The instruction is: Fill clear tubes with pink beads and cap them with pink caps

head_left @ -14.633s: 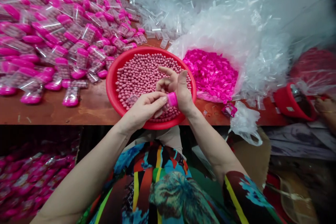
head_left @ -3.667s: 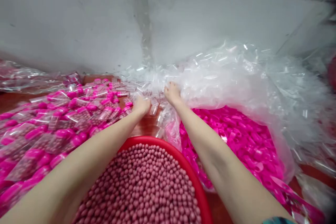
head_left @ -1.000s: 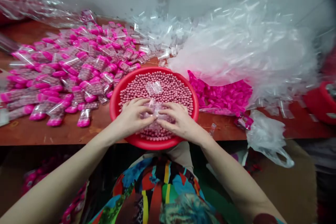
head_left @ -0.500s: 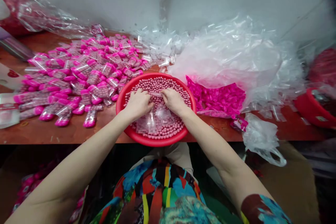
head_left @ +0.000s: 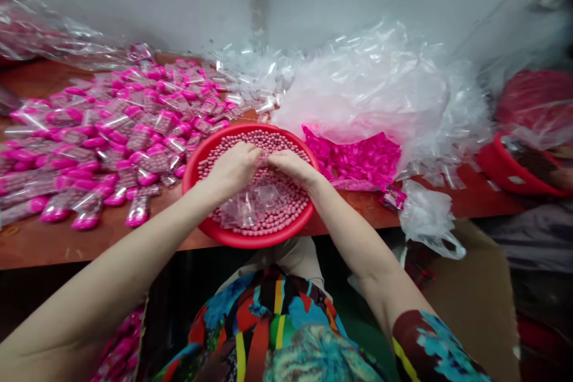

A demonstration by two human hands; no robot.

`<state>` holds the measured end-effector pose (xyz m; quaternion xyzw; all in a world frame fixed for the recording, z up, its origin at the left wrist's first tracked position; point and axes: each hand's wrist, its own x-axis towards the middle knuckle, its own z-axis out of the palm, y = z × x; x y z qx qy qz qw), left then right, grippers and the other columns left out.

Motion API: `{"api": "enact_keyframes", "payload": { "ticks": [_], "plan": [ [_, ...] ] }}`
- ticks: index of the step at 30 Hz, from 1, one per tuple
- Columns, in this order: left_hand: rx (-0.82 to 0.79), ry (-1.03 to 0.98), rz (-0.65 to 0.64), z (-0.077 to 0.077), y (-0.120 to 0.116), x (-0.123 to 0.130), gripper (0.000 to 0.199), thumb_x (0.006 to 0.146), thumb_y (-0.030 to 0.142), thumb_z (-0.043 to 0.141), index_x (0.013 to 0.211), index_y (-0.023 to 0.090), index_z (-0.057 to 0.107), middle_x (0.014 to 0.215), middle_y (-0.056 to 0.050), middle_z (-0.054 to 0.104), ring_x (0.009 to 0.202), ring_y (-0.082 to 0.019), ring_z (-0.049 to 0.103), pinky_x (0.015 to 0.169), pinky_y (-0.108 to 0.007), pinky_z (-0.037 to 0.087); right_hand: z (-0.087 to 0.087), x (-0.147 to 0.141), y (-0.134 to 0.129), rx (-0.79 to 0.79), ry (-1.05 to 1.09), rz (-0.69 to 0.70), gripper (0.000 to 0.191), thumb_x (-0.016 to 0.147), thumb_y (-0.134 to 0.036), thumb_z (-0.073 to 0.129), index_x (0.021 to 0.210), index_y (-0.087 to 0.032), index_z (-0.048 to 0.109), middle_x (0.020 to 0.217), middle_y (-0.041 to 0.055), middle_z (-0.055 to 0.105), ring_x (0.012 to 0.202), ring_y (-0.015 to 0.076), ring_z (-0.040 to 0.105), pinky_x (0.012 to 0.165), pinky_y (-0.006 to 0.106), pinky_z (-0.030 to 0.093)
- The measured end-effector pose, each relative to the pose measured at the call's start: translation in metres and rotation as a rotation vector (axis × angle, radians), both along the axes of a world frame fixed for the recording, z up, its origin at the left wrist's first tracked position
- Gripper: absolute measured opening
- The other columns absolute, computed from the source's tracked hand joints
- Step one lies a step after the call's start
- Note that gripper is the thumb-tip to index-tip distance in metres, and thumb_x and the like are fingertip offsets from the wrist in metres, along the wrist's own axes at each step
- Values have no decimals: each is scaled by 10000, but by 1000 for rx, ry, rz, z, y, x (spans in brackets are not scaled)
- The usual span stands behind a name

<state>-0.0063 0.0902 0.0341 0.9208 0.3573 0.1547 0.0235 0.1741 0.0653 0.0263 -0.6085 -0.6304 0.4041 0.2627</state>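
Note:
A red plastic basin (head_left: 250,242) full of pink beads (head_left: 268,224) stands at the table's front edge. Several small clear plastic containers (head_left: 244,209) lie on the beads. Over the basin's far half, my left hand (head_left: 235,167) is closed, its fingertips meeting those of my right hand (head_left: 293,165). A small clear container (head_left: 264,159) shows partly between them, pinched by my right hand. The left fingers are curled and hide whatever they grip. Left of the basin spreads a heap of bead-filled clear containers with bright pink caps (head_left: 96,219).
Loose bright pink caps (head_left: 358,158) spill from a large clear bag (head_left: 358,95) right of the basin. A white plastic bag (head_left: 427,218) hangs over the front edge. Farther right is another red basin (head_left: 505,170), with another person's hand (head_left: 561,178) beside it.
My hands have come closer together around the small clear container, which lay more visible between them before. The view has swung slightly right, so everything sits farther left.

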Motion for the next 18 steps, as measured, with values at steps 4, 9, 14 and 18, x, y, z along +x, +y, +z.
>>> {"api": "enact_keyframes", "payload": {
  "ticks": [4,9,14,18],
  "plan": [
    [-52,80,160,5,22,1,285,926,42,423,987,103,695,1060,-164,650,993,-281,618,930,-370,499,7,-5,-17,249,-124,-73,235,970,-291,523,1016,-170,719,976,31,743,905,159,665,862,260,512],
    [-141,188,68,-6,39,33,243,866,15,442,892,80,674,1048,-170,652,965,-266,615,908,-355,488,-5,45,-47,552,-36,-327,364,1014,-389,475,1188,-169,707,1121,67,763,987,175,704,904,274,542],
    [-296,12,40,-32,49,70,128,663,30,586,665,150,630,835,-106,661,832,-262,644,764,-331,472,-42,132,-47,382,-309,-727,318,972,-280,487,1100,-126,734,1057,130,762,999,240,694,975,374,525],
    [-703,-383,119,-38,45,66,60,624,185,694,645,172,640,590,4,561,621,-200,575,610,-303,426,-71,142,-34,351,-356,-683,196,879,-277,651,962,-126,743,1105,172,743,1124,293,641,1102,445,433]
  ]
}}
